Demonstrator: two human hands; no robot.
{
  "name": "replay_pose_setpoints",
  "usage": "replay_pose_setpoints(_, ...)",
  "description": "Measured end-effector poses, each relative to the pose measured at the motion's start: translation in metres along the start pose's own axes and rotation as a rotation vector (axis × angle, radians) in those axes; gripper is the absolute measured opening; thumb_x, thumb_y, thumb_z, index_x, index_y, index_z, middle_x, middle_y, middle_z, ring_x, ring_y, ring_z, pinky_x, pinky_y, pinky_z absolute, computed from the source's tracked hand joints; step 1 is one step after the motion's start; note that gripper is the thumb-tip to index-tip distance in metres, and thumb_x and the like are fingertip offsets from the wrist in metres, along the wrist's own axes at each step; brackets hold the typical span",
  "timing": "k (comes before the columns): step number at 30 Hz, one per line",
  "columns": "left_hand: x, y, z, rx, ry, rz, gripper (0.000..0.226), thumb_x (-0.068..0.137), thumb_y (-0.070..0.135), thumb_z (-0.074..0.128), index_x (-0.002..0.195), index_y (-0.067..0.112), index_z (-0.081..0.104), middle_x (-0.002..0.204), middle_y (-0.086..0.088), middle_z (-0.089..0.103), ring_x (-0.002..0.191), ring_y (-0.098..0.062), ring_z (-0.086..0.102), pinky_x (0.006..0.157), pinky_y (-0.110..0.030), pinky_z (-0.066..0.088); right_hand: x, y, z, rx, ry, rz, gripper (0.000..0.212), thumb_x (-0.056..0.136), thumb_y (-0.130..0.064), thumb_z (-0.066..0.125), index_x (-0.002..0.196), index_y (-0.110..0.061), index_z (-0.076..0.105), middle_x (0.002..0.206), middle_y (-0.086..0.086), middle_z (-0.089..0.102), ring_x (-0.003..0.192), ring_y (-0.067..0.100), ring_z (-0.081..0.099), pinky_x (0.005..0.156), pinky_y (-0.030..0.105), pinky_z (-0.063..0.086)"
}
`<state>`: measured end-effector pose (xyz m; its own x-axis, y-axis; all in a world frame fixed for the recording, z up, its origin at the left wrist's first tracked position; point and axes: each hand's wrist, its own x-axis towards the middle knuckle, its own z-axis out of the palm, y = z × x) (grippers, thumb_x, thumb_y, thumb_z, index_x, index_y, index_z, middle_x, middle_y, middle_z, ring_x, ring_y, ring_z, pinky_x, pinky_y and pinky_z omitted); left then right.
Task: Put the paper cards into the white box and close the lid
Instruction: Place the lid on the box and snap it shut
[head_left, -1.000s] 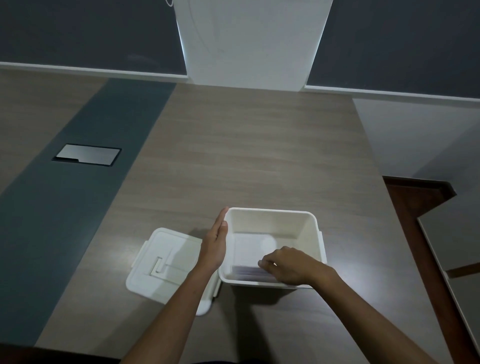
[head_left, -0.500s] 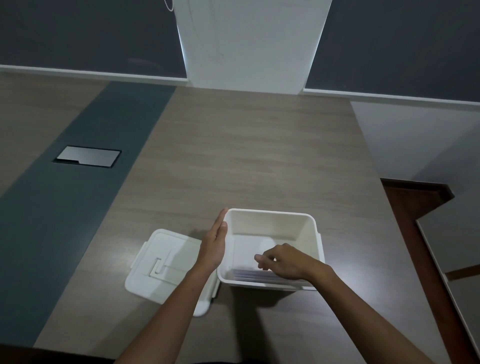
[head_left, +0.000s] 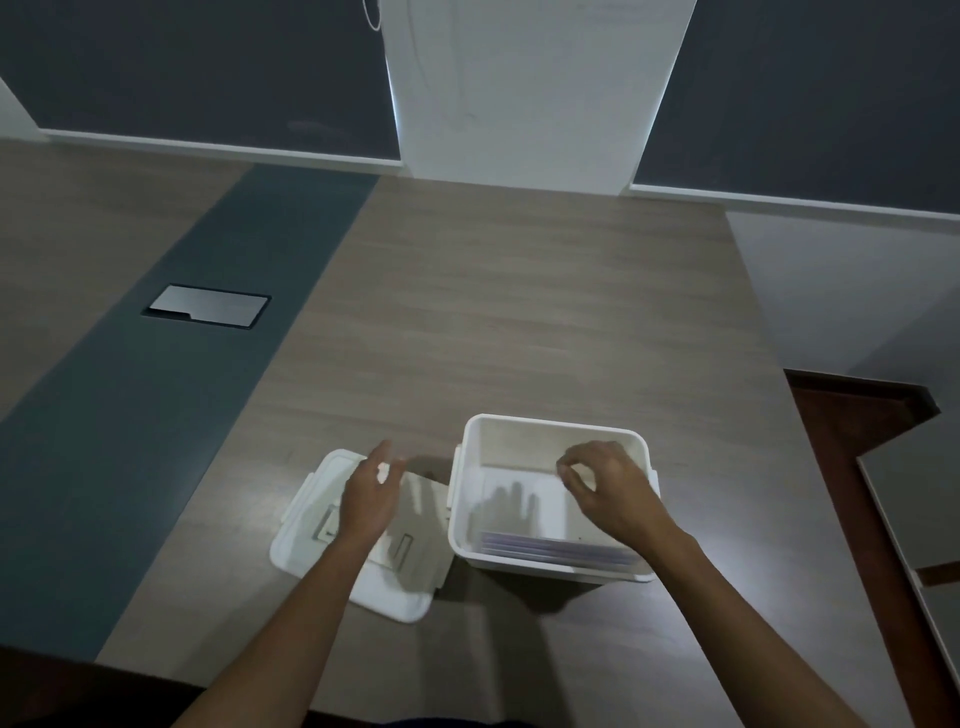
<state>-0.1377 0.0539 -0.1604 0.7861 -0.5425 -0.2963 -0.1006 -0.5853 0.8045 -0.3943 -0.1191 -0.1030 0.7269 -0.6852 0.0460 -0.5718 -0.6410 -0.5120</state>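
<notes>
The paper cards (head_left: 558, 550) lie as a thin stack inside the white box (head_left: 555, 496), pressed against its near wall, with the rest of the box floor bare. The box stands open on the wooden table (head_left: 519, 312), near the front edge. Its lid (head_left: 306, 525) lies flat on the table just to the left of the box, top side up, with its clips showing along the edges.

The right hand (head_left: 605, 486) hovers over the open box, fingers loosely curled and holding nothing. The left hand (head_left: 370, 501) is spread open above the lid, fingers apart, either touching it or just over it; which one cannot be told.

Judging from this, the cards are in and the step in hand is picking up the lid. The next move calls for gripping the lid by an edge, lifting it, carrying it right over the box, lining its corners up with the rim and pressing it down. The right hand must clear the opening first.

Farther left on the table, a grey strip holds a metal plate (head_left: 208, 305).
</notes>
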Motion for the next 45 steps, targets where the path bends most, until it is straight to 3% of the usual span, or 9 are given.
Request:
replay_pose_setpoints(3, 0.007, -0.024, -0.022, 0.223, 0.104, -0.027, 0.052, 0.092, 0.036, 0.058, 0.137, 0.011, 0.052, 0.138, -0.017, 0.055, 0.126, -0.036, 0.05, 0.104, -0.043, 0.041, -0.002, 0.02, 0.001, -0.093, 0.174, -0.002, 0.02, 0.089, -0.024, 0.064, 0.107, -0.016, 0.069, 0.124, 0.01, 0.066, 0.124, 0.032, 0.052, 0.105, 0.043, 0.039)
replay_pose_setpoints(8, 0.013, -0.054, -0.048, 0.49, 0.182, -0.16, 0.08, 0.079, 0.048, 0.07, 0.138, 0.001, 0.045, 0.142, -0.023, 0.045, 0.133, -0.039, 0.036, 0.106, -0.05, 0.036, -0.015, 0.036, 0.002, -0.103, 0.203, 0.233, 0.043, 0.092, -0.031, 0.058, 0.133, -0.019, 0.053, 0.151, 0.013, 0.042, 0.144, 0.033, 0.029, 0.116, 0.048, 0.027)
replay_pose_setpoints(12, 0.014, -0.067, -0.057, 0.565, 0.135, -0.268, 0.098, 0.063, 0.059, 0.078, 0.134, 0.0, 0.044, 0.135, -0.024, 0.046, 0.128, -0.04, 0.041, 0.102, -0.05, 0.04, -0.024, 0.039, 0.001, 0.102, 0.183, 0.417, 0.055, 0.095, -0.035, 0.051, 0.147, -0.025, 0.034, 0.159, 0.008, 0.027, 0.146, 0.028, 0.024, 0.114, 0.047, 0.028)
replay_pose_setpoints(16, 0.014, -0.073, -0.059, 0.615, 0.115, -0.283, 0.098, 0.059, 0.054, 0.084, 0.13, 0.0, 0.044, 0.13, -0.023, 0.044, 0.121, -0.04, 0.045, 0.094, -0.05, 0.045, -0.031, 0.037, 0.007, 0.214, 0.18, 0.423, 0.058, 0.097, -0.032, 0.048, 0.15, -0.029, 0.024, 0.158, 0.003, 0.032, 0.143, 0.024, 0.031, 0.111, 0.043, 0.032)
replay_pose_setpoints(21, 0.018, -0.069, -0.061, 0.623, 0.113, -0.297, 0.097, 0.056, 0.051, 0.087, 0.128, 0.001, 0.047, 0.126, -0.024, 0.044, 0.119, -0.039, 0.045, 0.093, -0.049, 0.045, -0.03, 0.032, 0.008, 0.263, 0.21, 0.43, 0.059, 0.097, -0.029, 0.049, 0.151, -0.027, 0.025, 0.156, 0.002, 0.034, 0.141, 0.024, 0.035, 0.109, 0.037, 0.032)
replay_pose_setpoints(29, 0.027, -0.061, -0.075, 0.538, 0.089, -0.387, 0.107, 0.043, 0.057, 0.09, 0.125, 0.0, 0.051, 0.123, -0.025, 0.045, 0.114, -0.038, 0.05, 0.091, -0.044, 0.048, -0.03, 0.033, 0.01, 0.269, 0.223, 0.441, 0.058, 0.098, -0.029, 0.049, 0.151, -0.028, 0.026, 0.156, 0.002, 0.035, 0.14, 0.024, 0.036, 0.107, 0.036, 0.033)
replay_pose_setpoints(34, 0.033, -0.049, -0.084, 0.376, 0.082, -0.413, 0.111, 0.049, 0.052, 0.09, 0.129, -0.004, 0.039, 0.13, -0.025, 0.046, 0.117, -0.042, 0.052, 0.091, -0.045, 0.047, -0.029, 0.034, 0.01, 0.27, 0.224, 0.435, 0.058, 0.097, -0.028, 0.049, 0.151, -0.028, 0.026, 0.155, 0.002, 0.037, 0.139, 0.024, 0.037, 0.107, 0.035, 0.033)
replay_pose_setpoints(41, 0.033, -0.024, -0.099, 0.14, 0.261, -0.454, 0.109, 0.057, 0.049, 0.088, 0.133, -0.007, 0.033, 0.132, -0.029, 0.051, 0.12, -0.045, 0.051, 0.093, -0.049, 0.047, -0.03, 0.033, 0.008, 0.312, 0.214, 0.452, 0.057, 0.098, -0.03, 0.048, 0.15, -0.029, 0.027, 0.155, 0.001, 0.037, 0.139, 0.024, 0.038, 0.106, 0.035, 0.034)
replay_pose_setpoints(45, 0.045, 0.003, -0.114, -0.047, 0.334, -0.337, 0.115, 0.042, 0.062, 0.087, 0.131, 0.001, 0.047, 0.13, -0.02, 0.059, 0.117, -0.038, 0.057, 0.097, -0.046, 0.049, -0.03, 0.033, 0.006, 0.355, 0.212, 0.454, 0.056, 0.098, -0.03, 0.047, 0.15, -0.031, 0.028, 0.155, -0.001, 0.037, 0.14, 0.023, 0.037, 0.106, 0.034, 0.034)
